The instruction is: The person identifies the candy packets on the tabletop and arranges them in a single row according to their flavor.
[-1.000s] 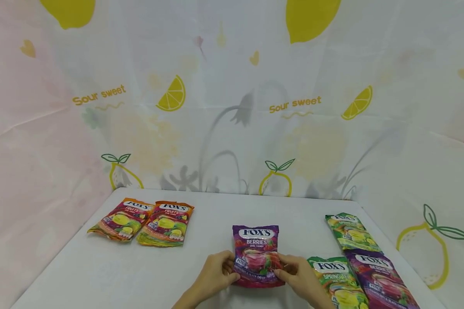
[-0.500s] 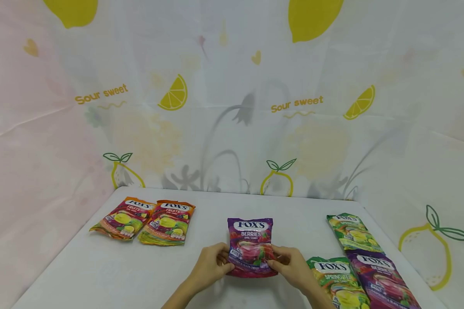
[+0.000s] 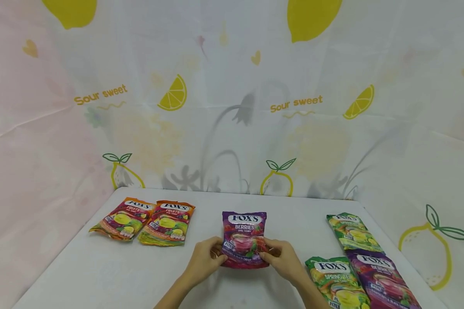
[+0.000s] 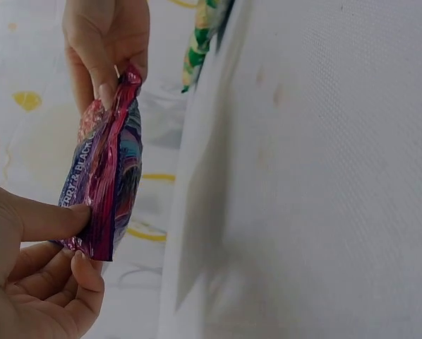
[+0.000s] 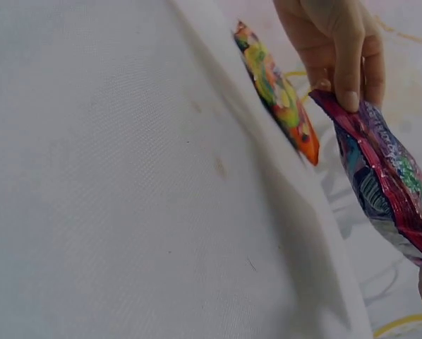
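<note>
A purple Fox's Berries candy bag is held up by both hands over the middle of the white table, its printed front facing the head camera. My left hand pinches the lower left corner, thumb in front and fingers behind. On the other side my right hand grips the lower right corner the same way. The left wrist view shows the bag's crimped pink bottom seam stretched between the two hands. A shadow lies on the tabletop below the bag.
Two orange Fox's Fruits bags lie side by side at the back left. On the right lie two green Spring Tea bags and another purple Berries bag. A lemon-printed cloth hangs behind the white table.
Both hands have carried the Berries bag away from the body and slightly left, keeping the same grip. The other bags have stayed in place.
</note>
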`<state>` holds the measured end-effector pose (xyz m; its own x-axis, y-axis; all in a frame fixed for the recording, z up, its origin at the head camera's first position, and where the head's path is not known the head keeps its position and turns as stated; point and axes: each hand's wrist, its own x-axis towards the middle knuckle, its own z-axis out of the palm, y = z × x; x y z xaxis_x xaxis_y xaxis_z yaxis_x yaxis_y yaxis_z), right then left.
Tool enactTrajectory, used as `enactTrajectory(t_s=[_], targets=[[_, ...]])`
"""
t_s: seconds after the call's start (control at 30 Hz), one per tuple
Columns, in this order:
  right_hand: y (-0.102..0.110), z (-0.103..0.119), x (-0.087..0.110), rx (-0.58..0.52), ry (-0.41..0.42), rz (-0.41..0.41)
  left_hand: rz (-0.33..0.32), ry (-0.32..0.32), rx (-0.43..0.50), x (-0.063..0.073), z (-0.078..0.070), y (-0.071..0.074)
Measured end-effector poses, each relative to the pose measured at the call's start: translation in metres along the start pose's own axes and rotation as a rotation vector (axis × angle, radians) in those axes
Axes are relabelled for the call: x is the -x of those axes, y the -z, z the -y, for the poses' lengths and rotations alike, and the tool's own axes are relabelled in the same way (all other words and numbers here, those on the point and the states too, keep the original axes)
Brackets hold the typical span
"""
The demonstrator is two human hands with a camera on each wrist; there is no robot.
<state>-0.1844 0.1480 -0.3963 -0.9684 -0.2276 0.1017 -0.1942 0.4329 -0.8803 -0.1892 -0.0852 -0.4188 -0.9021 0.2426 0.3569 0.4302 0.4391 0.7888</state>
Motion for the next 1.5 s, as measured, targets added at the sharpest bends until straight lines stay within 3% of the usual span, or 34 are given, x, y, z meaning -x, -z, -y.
enactTrajectory(t_s=[0.53,0.8,1.2,1.5], targets=[[-0.018,-0.001,-0.023,0.001,0.023,-0.010,-0.107,0.037,-0.027,-0.002,0.011,0.004],[-0.029,-0.004,-0.037,-0.007,0.050,-0.006,-0.152,0.093,-0.038,-0.004,0.017,0.007],[-0.041,-0.007,-0.054,0.017,0.085,-0.024,-0.163,0.122,-0.094,-0.011,0.026,0.015],[-0.047,-0.008,-0.064,0.045,0.056,-0.020,-0.155,0.149,-0.117,-0.016,0.031,0.019]])
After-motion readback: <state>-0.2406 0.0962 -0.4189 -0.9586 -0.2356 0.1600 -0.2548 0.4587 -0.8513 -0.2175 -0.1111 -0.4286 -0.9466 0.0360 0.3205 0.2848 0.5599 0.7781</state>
